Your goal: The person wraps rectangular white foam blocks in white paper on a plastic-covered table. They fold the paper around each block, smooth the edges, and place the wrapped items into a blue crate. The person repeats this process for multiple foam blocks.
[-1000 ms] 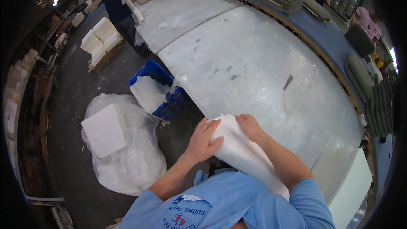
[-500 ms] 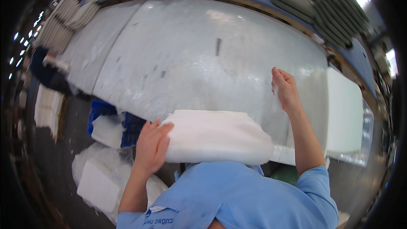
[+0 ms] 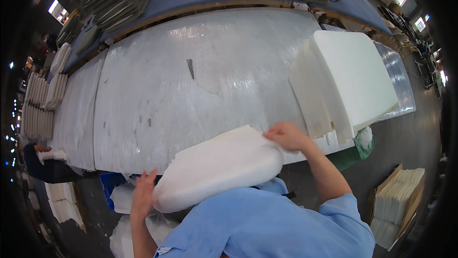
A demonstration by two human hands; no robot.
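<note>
A white, soft-looking cushion point(image 3: 219, 169) lies tilted across the near table edge, against my body. Its near side is thick and rounded, while its far edge looks thin and ragged. At the far right corner my right hand point(image 3: 288, 137) is closed, thumb and fingers pinching the cushion's edge. My left hand point(image 3: 143, 195) is beside the cushion's left end with its fingers apart; whether it touches the cover there is hard to tell.
The table point(image 3: 143, 95) has a plastic-covered top. At its right stands a stack of white sheets point(image 3: 367, 81). Grey-green pads point(image 3: 119, 0) are piled on the blue table behind. A blue crate point(image 3: 109, 181) and wrapped white pieces sit lower left; another person point(image 3: 45, 165) is far left.
My right hand has come down from above the table to the cushion's far right corner. My left hand has shifted to its left end. The cushion now lies slanted, and the view has turned right.
</note>
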